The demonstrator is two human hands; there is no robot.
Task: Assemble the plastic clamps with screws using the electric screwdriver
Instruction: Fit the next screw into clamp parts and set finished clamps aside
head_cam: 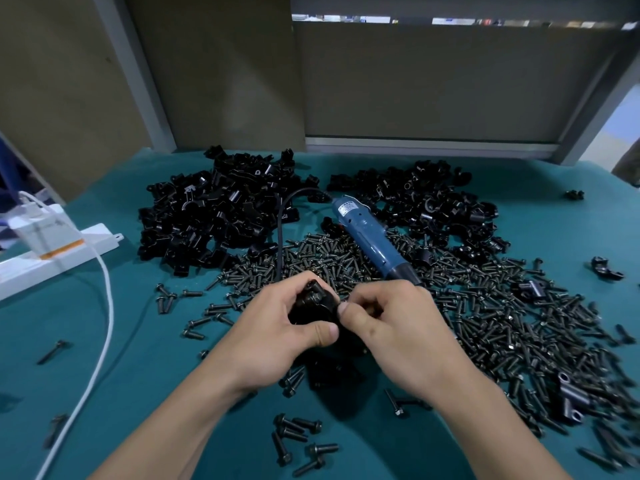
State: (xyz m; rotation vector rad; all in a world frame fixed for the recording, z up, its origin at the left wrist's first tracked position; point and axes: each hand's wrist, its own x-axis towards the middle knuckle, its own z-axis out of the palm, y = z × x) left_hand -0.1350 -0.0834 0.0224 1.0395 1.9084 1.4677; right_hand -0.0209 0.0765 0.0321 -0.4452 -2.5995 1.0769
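We grip a glossy black clamp (313,303), screw (316,294) head showing on top, in curled L hand (277,327); R hand (391,323) pinches its edge (fingers curled tight).

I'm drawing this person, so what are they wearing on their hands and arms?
Nothing at all: the left hand and right hand are bare, with no gloves, rings or watch. Both forearms are bare too; no sleeve shows in the picture.
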